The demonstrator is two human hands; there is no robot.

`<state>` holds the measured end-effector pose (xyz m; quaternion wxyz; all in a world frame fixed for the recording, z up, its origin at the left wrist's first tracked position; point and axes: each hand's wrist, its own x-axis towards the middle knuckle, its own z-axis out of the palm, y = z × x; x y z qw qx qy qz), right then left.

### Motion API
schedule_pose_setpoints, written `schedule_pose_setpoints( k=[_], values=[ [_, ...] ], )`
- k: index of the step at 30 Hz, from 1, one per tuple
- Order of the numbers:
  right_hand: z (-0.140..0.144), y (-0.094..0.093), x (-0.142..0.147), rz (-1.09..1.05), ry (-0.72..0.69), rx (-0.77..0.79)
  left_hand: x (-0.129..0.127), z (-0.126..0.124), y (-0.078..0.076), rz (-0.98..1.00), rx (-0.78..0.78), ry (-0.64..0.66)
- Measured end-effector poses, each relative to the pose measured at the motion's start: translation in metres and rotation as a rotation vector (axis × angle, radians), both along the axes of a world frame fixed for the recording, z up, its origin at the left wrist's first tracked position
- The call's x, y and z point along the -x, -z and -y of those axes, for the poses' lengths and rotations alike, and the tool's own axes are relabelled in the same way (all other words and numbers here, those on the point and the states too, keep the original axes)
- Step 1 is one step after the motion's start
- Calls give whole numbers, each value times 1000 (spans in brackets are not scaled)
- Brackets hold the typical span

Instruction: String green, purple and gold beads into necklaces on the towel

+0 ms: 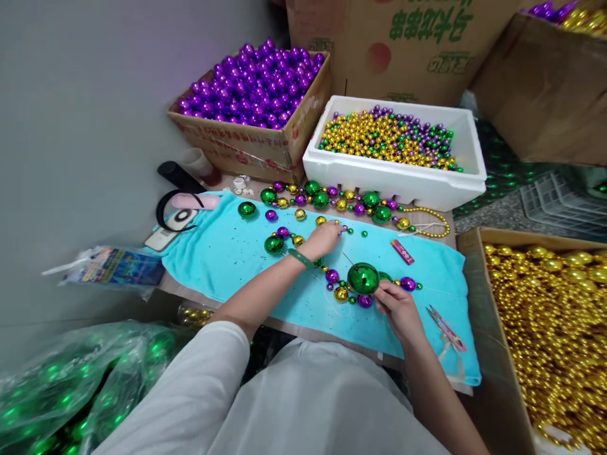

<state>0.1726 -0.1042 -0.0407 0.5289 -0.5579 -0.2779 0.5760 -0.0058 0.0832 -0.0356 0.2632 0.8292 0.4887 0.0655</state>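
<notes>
While right hand (401, 309) fingers pinch green ball (363, 278), left (325, 239) on beads: white box (469, 167) of mixed beads.

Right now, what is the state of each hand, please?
Left hand: pinching a small bead.
Right hand: fingers closed on the large green ball.

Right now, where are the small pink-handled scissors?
In the head view, the small pink-handled scissors lie on the turquoise cloth near its right end, just right of the right hand and beside the cardboard box of gold beads.
</notes>
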Motion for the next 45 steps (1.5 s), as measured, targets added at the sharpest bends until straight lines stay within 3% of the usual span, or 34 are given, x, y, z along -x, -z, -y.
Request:
schedule_pose_setpoints(
  k=[6, 12, 14, 18, 21, 34, 38, 42, 45],
  values=[
    [2, -2, -3, -9, 77, 31, -20, -4, 16, 17, 42, -72],
    [2, -3, -10, 46, 167, -5, -10, -3, 2, 213, 162, -153],
    [3, -2, -11, 74, 188, -10, -3, 1, -7, 468, 340, -199],
    [3, -2, -10, 107, 195, 0, 12, 12, -24, 1225, 906, -327],
    [2, -4, -7, 111, 196, 10, 19, 20, -31, 1377, 1042, -332],
    [-3, -11, -3, 152, 189, 39, 27, 29, -36, 1383, 925, -311],
    [-2, -12, -4, 182, 187, 57, 28, 30, -36, 1368, 824, -314],
    [-3, -12, -2, 185, 167, 63, 24, 35, -42, 1339, 692, -300],
    [-4, -15, 4, 141, 143, 12, 16, 45, -48, 1282, 702, -242]
  ],
)
